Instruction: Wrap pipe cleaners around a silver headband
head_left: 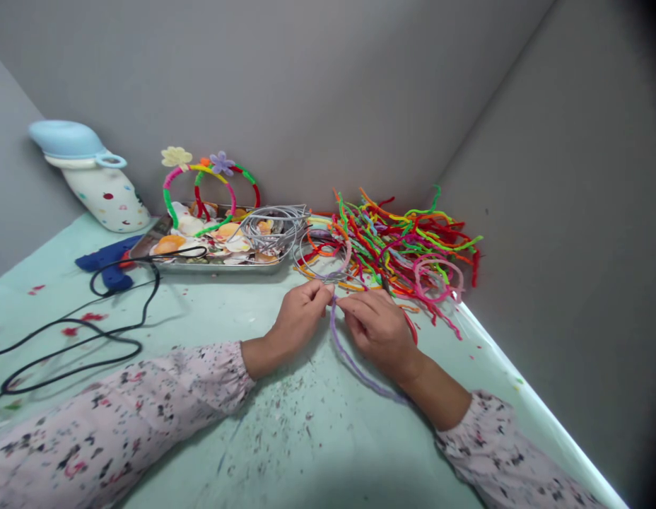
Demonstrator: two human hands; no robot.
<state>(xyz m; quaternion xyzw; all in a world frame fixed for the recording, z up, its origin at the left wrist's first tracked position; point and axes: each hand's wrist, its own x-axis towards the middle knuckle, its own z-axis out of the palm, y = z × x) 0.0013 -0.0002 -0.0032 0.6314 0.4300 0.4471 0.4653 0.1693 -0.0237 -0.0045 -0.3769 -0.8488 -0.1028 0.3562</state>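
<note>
A purple pipe cleaner (354,367) hangs in a curve from between my fingertips and passes beneath my right wrist. My right hand (384,329) pinches its upper end, fingers closed. Close by on the left, my left hand (301,318) is closed in a pinch on the lower edge of a thin wire ring (349,254), partly wrapped in coloured pipe cleaner. The fingertips almost meet, and they hide the exact join of wire and pipe cleaner. Beside my right hand, a red curved handle (411,329) shows in part.
Behind my hands lies a heap of coloured pipe cleaners (407,244) with a pink ring (439,279). A metal tray (222,268) holds shells, coiled wire (278,226) and flower-topped hoops (201,170). To the left are a blue glue gun (108,261), its black cord (140,346) and a bottle (102,187).
</note>
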